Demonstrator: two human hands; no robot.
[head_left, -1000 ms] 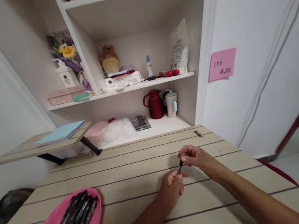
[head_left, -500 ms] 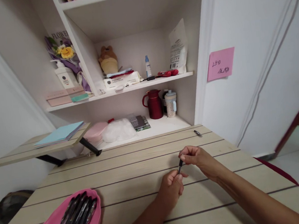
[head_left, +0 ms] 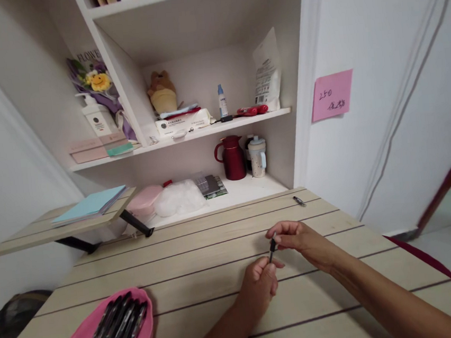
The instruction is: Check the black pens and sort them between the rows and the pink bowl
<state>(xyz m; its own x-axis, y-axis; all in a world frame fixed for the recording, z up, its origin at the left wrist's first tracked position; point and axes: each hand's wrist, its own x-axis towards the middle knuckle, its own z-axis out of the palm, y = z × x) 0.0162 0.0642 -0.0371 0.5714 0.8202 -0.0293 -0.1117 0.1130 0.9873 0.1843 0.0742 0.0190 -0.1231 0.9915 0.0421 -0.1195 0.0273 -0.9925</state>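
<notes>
My left hand (head_left: 260,285) is closed around the lower part of a black pen (head_left: 272,249), held above the wooden table (head_left: 202,256). Above it, my right hand (head_left: 296,237) pinches the pen's top end with thumb and fingertips. A pink pencil case (head_left: 102,337) lies open at the front left with several black pens (head_left: 117,328) inside. A small dark pen cap (head_left: 299,200) rests alone on the table near its far right edge.
White shelves behind the table hold a red jug (head_left: 232,157), a pale cup (head_left: 258,157), a plush toy (head_left: 162,92), a bottle and packets. A small raised board (head_left: 36,235) with a blue notebook (head_left: 89,203) stands at left. A pink note (head_left: 331,95) is stuck on the right wall.
Both hands stay on the pen at nearly the same spot. The view has shifted slightly, nothing else moved.
</notes>
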